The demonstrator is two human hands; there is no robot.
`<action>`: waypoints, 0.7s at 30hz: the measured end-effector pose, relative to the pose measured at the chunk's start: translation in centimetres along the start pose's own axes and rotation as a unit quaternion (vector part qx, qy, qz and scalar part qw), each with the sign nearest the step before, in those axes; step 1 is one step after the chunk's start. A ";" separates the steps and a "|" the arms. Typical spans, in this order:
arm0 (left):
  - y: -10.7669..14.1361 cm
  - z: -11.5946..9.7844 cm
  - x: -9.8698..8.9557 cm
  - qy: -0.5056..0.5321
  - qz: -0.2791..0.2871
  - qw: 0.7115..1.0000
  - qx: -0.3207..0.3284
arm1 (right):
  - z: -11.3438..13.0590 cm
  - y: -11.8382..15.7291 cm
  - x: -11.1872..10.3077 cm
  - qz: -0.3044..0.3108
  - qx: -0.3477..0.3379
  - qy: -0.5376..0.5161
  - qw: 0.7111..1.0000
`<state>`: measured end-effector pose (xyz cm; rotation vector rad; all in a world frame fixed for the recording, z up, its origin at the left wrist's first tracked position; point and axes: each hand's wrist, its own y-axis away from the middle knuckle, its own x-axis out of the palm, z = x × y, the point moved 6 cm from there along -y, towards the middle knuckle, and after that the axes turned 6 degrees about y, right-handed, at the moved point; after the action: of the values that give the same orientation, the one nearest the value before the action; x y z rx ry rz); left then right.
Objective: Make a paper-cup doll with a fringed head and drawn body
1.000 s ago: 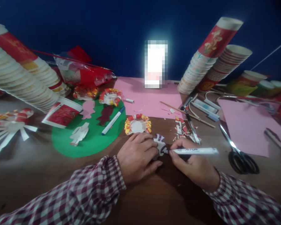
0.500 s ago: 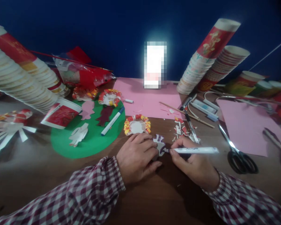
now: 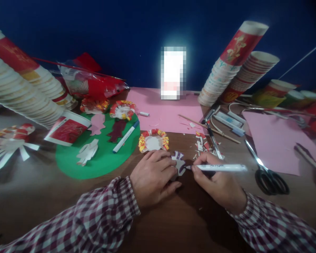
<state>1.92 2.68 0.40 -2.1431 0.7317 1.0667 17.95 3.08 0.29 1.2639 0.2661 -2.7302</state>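
A small paper fish cutout (image 3: pixel 179 166), pale with purple marks along its edges and tail, lies flat on the wooden table. My left hand (image 3: pixel 155 179) rests over its left part, fingers bent and pressing it down, so that part is hidden. Between the thumb and fingers of my right hand (image 3: pixel 216 182) is a white acrylic marker (image 3: pixel 221 168), held nearly level. Its dark tip touches or nearly touches the cutout's right edge. Just beyond my left hand sits a ring-shaped cut paper cup (image 3: pixel 154 142) with a red and yellow curled rim.
Left, a green paper circle (image 3: pixel 73 165) bears fish cutouts, a blue-capped marker (image 3: pixel 125 136) and curled cups. Black-handled scissors (image 3: pixel 271 181) lie right, near pink paper (image 3: pixel 276 151). Tall cup stacks (image 3: pixel 234 63) lean on both sides. A bright, blurred-out screen (image 3: pixel 173 73) stands at the back.
The marker tip has shifted slightly along the cutout's right edge, with my right hand moving a little. My left hand stays in place. The whole view has drifted slightly.
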 end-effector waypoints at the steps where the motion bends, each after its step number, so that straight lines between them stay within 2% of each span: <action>1: 0.0 0.0 0.0 -0.002 0.004 1.000 0.001 | 0.0 0.0 0.0 -0.001 0.000 -0.001 1.000; 11: 0.0 0.0 0.0 0.000 0.010 1.000 0.005 | -0.2 -0.2 0.1 -0.012 0.000 -0.011 1.000; 17: 0.0 0.0 0.1 0.001 0.018 1.000 0.006 | -0.8 -0.3 -1.1 -0.065 0.047 -0.100 0.992; 21: 0.0 0.1 0.1 0.010 0.017 1.000 0.000 | -0.6 -0.3 -1.1 -0.057 0.018 -0.107 0.992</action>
<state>1.99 2.74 0.25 -2.1513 0.7799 1.0647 19.09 3.53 0.81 0.9814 0.2764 -2.9494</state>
